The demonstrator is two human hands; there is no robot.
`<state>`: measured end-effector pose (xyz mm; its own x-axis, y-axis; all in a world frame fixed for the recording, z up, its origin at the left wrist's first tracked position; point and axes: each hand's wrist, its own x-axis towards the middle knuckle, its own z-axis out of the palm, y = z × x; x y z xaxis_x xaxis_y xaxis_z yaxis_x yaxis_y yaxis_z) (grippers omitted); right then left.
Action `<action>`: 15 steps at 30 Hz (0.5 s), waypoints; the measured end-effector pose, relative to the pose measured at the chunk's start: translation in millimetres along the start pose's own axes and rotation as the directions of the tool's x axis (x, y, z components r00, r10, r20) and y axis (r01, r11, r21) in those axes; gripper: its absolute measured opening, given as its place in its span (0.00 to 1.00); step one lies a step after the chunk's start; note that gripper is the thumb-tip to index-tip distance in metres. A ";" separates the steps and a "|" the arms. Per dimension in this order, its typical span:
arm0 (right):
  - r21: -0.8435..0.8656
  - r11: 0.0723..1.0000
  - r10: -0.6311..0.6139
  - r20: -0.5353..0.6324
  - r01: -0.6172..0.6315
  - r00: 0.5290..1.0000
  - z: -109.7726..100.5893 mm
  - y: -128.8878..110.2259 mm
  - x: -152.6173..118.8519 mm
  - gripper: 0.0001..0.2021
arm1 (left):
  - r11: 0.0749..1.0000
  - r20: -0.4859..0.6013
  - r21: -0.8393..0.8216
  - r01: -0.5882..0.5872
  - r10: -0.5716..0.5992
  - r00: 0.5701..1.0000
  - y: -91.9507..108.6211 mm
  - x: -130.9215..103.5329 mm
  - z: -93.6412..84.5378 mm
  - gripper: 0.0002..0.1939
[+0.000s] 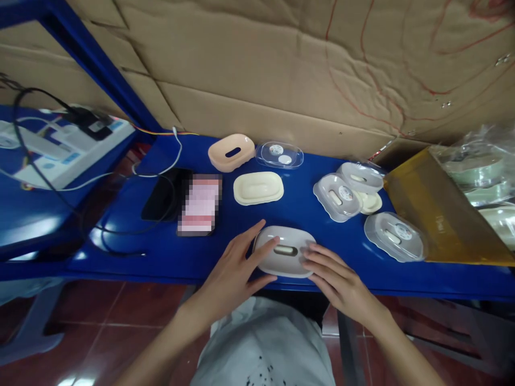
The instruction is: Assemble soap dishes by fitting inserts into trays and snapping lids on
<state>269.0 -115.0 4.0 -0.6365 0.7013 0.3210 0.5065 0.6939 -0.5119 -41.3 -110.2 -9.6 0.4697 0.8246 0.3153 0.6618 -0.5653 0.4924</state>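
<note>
A grey oval soap dish (286,267) with a slot in its top lies at the table's front edge; something cream shows through the slot. My left hand (237,268) grips its left side, the thumb at the near edge and a finger stretched over the top. On the right end, my right hand (336,276) presses with its fingers close together. Beyond them rest a cream oval tray (258,188), a peach slotted piece (225,157) and a clear lid (292,155) with round stickers.
Grey dishes under clear lids (341,206) (396,238) stand at the right, by a yellow-brown box (422,214) of wrapped pieces. At the left lie a phone (200,206), a black device (159,201), cables and a power strip (60,155). Cardboard (241,69) walls the back.
</note>
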 end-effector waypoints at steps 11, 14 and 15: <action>-0.180 0.981 -0.068 0.017 0.070 0.998 1.8 3.0 13.2 0.23 | 0.999 0.078 0.032 -0.011 0.008 0.997 -5.8 0.0 -3.5 0.33; -0.266 0.960 -0.081 0.030 0.086 0.996 5.1 2.1 9.1 0.22 | 0.999 0.079 0.042 -0.031 0.027 0.997 -6.4 2.0 -4.0 0.28; -0.296 0.951 -0.085 0.035 0.091 0.996 6.7 1.7 7.2 0.22 | 0.998 0.074 0.045 -0.037 0.033 0.997 -6.7 1.9 -4.1 0.26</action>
<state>261.3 -109.8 0.2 -0.6972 0.6338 0.3351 0.5956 0.7722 -0.2213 -47.2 -104.8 -9.0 0.5331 0.8015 0.2710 0.6700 -0.5956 0.4432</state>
